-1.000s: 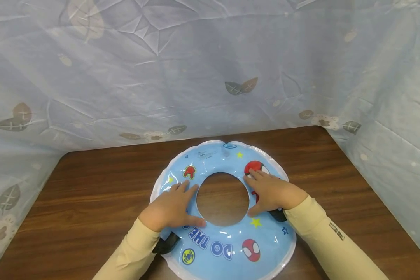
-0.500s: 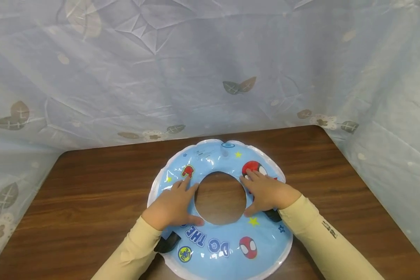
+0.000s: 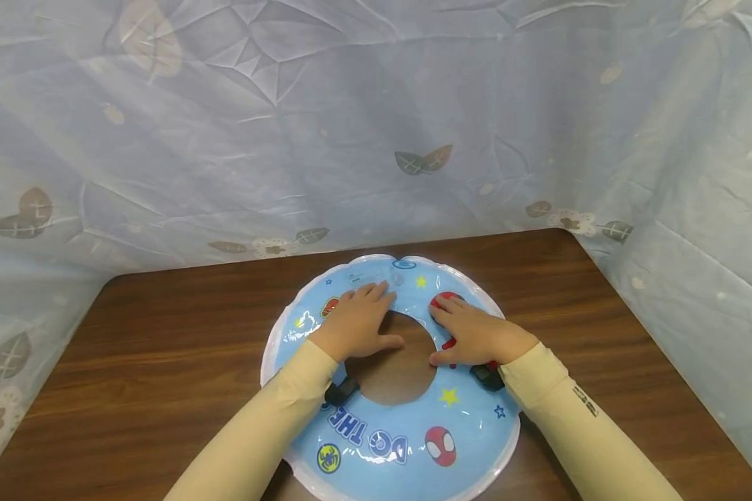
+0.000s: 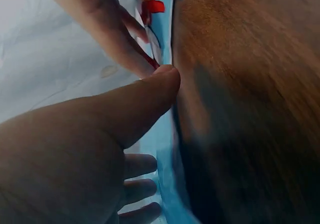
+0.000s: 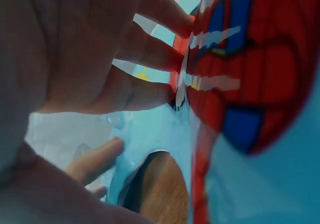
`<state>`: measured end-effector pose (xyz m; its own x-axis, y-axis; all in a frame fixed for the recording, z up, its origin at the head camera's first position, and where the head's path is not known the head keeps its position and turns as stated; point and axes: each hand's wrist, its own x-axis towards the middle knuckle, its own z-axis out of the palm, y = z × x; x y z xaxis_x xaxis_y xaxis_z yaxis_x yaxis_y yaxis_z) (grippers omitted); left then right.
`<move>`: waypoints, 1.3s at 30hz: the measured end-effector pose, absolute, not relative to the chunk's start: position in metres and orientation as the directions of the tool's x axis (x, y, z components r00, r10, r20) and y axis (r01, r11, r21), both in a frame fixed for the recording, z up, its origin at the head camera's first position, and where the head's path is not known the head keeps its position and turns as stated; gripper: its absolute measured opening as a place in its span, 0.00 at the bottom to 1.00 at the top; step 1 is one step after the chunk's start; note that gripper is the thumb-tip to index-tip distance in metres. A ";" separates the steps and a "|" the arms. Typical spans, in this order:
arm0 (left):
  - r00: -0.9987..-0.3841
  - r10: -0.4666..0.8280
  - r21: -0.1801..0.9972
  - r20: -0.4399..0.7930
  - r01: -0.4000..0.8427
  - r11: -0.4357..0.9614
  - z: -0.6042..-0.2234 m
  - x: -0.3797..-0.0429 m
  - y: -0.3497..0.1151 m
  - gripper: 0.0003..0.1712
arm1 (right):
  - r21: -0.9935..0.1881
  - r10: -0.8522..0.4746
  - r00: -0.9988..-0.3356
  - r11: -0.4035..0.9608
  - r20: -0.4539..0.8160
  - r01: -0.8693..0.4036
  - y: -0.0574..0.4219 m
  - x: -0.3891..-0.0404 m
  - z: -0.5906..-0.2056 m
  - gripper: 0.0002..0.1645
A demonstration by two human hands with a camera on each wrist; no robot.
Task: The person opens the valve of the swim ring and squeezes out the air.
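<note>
A light blue inflatable swim ring (image 3: 407, 480) with a white rim, red spider faces, yellow stars and lettering lies flat on the table. My left hand (image 3: 354, 323) is over the ring's far left part, fingers spread toward the back, its thumb above the central hole. On the right part my right hand (image 3: 476, 334) rests with fingers extended over a printed red figure. In the right wrist view its fingertips (image 5: 167, 92) touch the glossy print. The left wrist view shows the thumb (image 4: 160, 87) above the hole's edge and the other fingers near the blue surface.
The brown wooden table (image 3: 163, 348) carries the ring near its front. A pale curtain (image 3: 326, 139) with leaf and flower prints hangs behind the table and along both sides. Black wrist straps (image 3: 341, 392) sit by the sleeves.
My left hand has moved forward and right, from the ring's left side to its far left part by the hole. The right hand stays nearly in place, and the ring barely shifts.
</note>
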<state>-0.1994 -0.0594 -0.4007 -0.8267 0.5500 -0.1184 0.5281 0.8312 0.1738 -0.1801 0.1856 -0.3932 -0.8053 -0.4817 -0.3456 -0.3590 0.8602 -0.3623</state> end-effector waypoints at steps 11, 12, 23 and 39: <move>-0.854 0.489 0.225 -0.177 0.448 0.865 -0.412 -0.214 -0.077 0.47 | -0.397 -0.471 -0.795 0.861 -0.382 -0.319 0.187 -0.180 -0.391 0.55; -0.856 0.486 0.235 -0.176 0.443 0.865 -0.412 -0.213 -0.082 0.47 | -0.399 -0.470 -0.795 0.860 -0.382 -0.317 0.186 -0.179 -0.391 0.54; -0.892 0.443 0.198 -0.087 0.420 0.886 -0.405 -0.196 -0.125 0.31 | -0.391 -0.438 -0.808 0.876 -0.395 -0.283 0.183 -0.177 -0.390 0.55; -0.875 0.364 0.363 -0.320 0.242 0.900 -0.377 -0.146 -0.145 0.40 | -0.353 -0.419 -0.820 0.890 -0.390 -0.288 0.180 -0.170 -0.389 0.56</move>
